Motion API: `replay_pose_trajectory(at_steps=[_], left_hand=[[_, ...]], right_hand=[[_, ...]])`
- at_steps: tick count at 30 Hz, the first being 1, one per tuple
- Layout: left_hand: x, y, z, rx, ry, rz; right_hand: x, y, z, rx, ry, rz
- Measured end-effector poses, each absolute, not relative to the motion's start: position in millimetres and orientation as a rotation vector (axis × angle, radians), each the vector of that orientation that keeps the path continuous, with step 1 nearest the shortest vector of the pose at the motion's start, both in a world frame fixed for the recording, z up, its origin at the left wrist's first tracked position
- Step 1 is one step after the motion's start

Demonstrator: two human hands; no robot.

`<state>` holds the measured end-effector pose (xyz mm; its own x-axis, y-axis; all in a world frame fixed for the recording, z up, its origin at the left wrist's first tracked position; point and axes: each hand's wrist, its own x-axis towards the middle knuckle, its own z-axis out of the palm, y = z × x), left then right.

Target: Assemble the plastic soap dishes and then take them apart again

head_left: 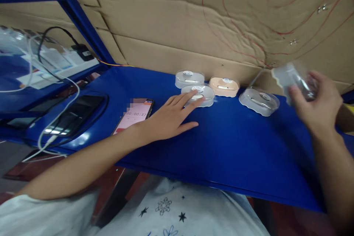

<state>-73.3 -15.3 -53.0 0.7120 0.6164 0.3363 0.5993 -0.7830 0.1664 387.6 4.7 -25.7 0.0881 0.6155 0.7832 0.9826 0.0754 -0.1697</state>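
My left hand point(173, 118) lies with fingers spread, its fingertips on or just over the lid of a pale grey plastic box point(210, 100) with a wavy rim. Behind that box stands a similar grey box point(179, 80), and to its right a peach box point(217, 90). Farther right is another grey box point(250, 104). Each has a transparent lid bearing a small label. Raised at the right, my right hand point(318, 107) is closed around a grey box with a transparent lid point(290, 77), which is tilted and blurred by motion.
A phone with a running timer point(135, 114) lies left of my left hand on the blue table point(215, 155). Farther left are a dark phone point(80, 112), cables and a power strip point(58, 70). A cardboard wall point(166, 18) rises behind the boxes.
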Motion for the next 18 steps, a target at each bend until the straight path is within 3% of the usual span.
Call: replay_pose_trajectory(at_steps=[7, 18], left_hand=[[-74.7, -10.3, -58.5, 3.0, 1.22, 0.387], [-69.5, -20.5, -59.1, 2.84, 1.332, 0.534]], right_hand=[[485.0, 40.5, -58.4, -2.307, -1.336, -0.348], [481.2, 41.8, -67.5, -2.357, -1.521, -0.253]])
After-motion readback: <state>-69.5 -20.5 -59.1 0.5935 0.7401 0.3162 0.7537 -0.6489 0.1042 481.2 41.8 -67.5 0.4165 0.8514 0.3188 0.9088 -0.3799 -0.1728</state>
